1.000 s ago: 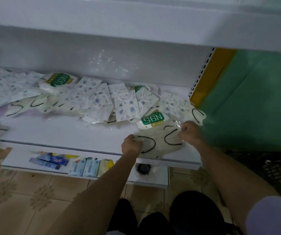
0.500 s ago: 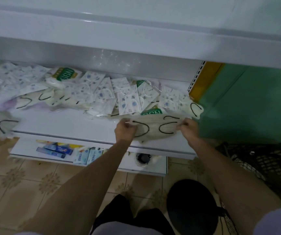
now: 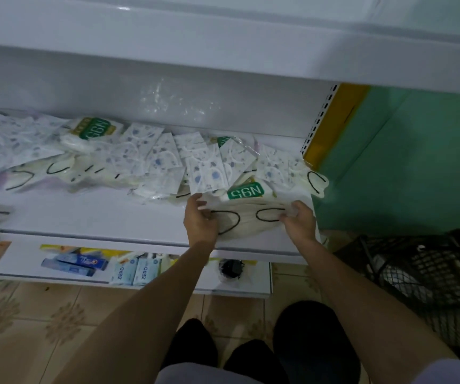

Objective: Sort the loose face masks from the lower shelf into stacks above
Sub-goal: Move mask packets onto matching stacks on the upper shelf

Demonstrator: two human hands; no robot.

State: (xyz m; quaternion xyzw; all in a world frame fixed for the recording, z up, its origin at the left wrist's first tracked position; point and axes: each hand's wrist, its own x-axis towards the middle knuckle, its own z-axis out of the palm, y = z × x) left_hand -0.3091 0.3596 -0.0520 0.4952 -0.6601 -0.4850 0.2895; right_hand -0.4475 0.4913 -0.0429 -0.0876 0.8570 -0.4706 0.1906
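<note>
While both hands hold the load, I read the state as follows. The left hand [image 3: 199, 221] pinches 1 edge of the cream mask bundle [image 3: 251, 221], fingers curled by a black ear loop; the right hand [image 3: 298, 221] pinches the opposite edge. The bundle spans the gap between the 2 hands, over the front lip of the shelf [image 3: 98, 239].

An N95 packet [image 3: 245, 192] lies against the bundle just beyond the fingertips, with printed masks [image 3: 204, 167] overlapping beyond that.

- Risk 1: lifting may drag the N95 packet off the lip.
- Risk 2: slick wrapping may let single masks slide out between the hands.
- Risk 3: the upper shelf [image 3: 223, 45] overhangs both hands, so a steep lift may strike it.
</note>
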